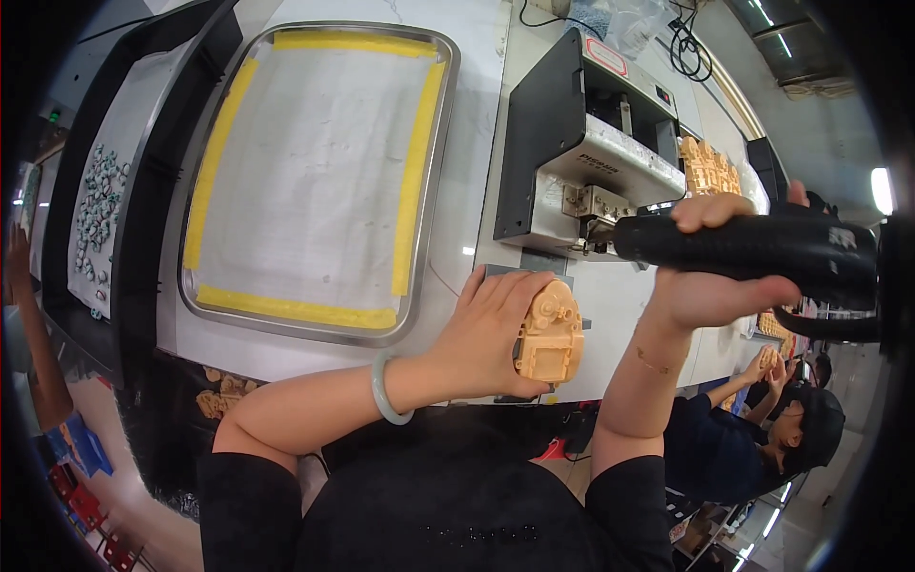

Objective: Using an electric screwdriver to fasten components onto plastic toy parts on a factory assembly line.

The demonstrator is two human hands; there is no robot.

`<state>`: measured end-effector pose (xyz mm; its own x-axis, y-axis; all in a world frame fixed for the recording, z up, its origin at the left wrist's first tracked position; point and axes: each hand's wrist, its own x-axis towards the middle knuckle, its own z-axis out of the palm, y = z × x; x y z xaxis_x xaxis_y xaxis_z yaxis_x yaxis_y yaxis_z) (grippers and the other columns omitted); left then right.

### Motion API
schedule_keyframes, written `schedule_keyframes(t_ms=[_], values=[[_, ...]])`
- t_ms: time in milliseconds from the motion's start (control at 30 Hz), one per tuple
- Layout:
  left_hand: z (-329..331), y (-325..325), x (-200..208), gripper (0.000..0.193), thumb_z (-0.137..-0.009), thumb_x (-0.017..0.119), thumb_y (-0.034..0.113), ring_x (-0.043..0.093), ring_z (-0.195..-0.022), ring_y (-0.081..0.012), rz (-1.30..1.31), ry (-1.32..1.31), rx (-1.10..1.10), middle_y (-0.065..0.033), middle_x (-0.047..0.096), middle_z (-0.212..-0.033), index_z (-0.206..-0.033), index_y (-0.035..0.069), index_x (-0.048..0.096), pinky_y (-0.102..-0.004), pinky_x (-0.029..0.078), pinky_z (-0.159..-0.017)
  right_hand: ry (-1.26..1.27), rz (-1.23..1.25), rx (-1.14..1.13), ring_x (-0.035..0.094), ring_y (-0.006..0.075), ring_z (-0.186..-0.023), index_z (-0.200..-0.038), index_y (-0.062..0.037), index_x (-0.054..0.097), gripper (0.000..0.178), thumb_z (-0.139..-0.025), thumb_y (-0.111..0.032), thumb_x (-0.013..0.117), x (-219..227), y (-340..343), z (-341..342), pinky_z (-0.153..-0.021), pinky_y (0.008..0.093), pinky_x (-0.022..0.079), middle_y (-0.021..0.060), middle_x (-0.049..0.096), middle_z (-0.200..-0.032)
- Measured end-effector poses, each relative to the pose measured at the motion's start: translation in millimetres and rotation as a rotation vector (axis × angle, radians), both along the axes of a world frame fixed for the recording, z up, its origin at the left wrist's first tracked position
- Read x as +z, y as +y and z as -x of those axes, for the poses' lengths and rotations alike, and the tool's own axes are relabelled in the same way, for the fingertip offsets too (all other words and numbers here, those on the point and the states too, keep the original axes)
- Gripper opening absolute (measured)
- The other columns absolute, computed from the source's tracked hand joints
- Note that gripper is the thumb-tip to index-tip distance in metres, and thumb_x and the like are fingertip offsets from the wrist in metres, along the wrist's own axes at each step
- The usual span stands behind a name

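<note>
My left hand [477,329] is closed round a peach-coloured plastic housing [553,334], holding it at the table's near edge. Round bosses and a square recess show on the housing's exposed side. In my right hand [705,291] is a thick black electric screwdriver [762,243], held level with its narrow end toward the left. That end is at the metal pick-up block of a black and silver screw feeder [610,157]. Whether the bit touches the block, or carries a screw, I cannot tell.
Left of the feeder lies a metal tray [450,124] with a yellow-taped white liner. A black bin [162,181] at far left holds many small green and silver parts [98,200]. More peach housings [707,167] stand behind the feeder. A co-worker [724,439] sits at right.
</note>
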<state>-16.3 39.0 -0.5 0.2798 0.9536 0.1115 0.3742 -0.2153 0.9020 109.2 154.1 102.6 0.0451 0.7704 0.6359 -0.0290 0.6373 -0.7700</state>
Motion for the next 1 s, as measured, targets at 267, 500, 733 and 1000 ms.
schedule_keyframes(t_ms=[267,500,733,1000], values=[[-0.1,3.9,0.2,0.095,-0.051,0.075,0.037,0.035,-0.117,-0.0308,0.004,-0.014,0.001,-0.0142,0.038,-0.121,-0.127,0.007,0.028,-0.0531,0.016,-0.101,-0.028,0.080,0.106,0.047,0.0162,-0.048,-0.130,-0.0045,0.021,0.096,-0.069,-0.077,0.037,1.6,6.0,5.5,-0.050,0.0280,0.040,0.0084,0.049,-0.061],[0.5,4.2,1.8,0.098,-0.048,0.078,0.034,0.030,-0.121,-0.0355,-0.007,-0.033,0.041,-0.0196,0.024,-0.134,-0.128,0.008,0.027,-0.0549,0.019,-0.100,0.177,-0.063,0.893,0.047,0.0201,-0.040,-0.125,-0.0049,0.027,0.091,-0.066,-0.066,0.059,-4.7,19.7,-10.8,-0.039,0.0300,0.041,0.0098,0.050,-0.055],[-1.1,5.9,2.5,0.096,-0.052,0.073,0.041,0.034,-0.118,-0.0313,-0.012,0.022,0.041,-0.0150,0.027,-0.133,-0.128,0.008,0.027,-0.0533,0.018,-0.101,0.261,-0.092,0.750,0.052,0.0174,-0.042,-0.130,-0.0078,0.023,0.081,-0.074,-0.056,0.058,27.7,-10.7,-30.7,-0.041,0.0287,0.047,0.0072,0.053,-0.060],[-1.8,4.3,2.3,0.099,-0.048,0.076,0.041,0.033,-0.119,-0.0337,-0.082,0.068,0.062,-0.0176,0.028,-0.133,-0.127,0.006,0.029,-0.0539,0.021,-0.099,0.198,-0.039,0.172,0.048,0.0166,-0.051,-0.132,-0.0092,0.020,0.089,-0.073,-0.073,0.037,10.7,5.5,-13.6,-0.051,0.0290,0.041,0.0100,0.052,-0.066]])
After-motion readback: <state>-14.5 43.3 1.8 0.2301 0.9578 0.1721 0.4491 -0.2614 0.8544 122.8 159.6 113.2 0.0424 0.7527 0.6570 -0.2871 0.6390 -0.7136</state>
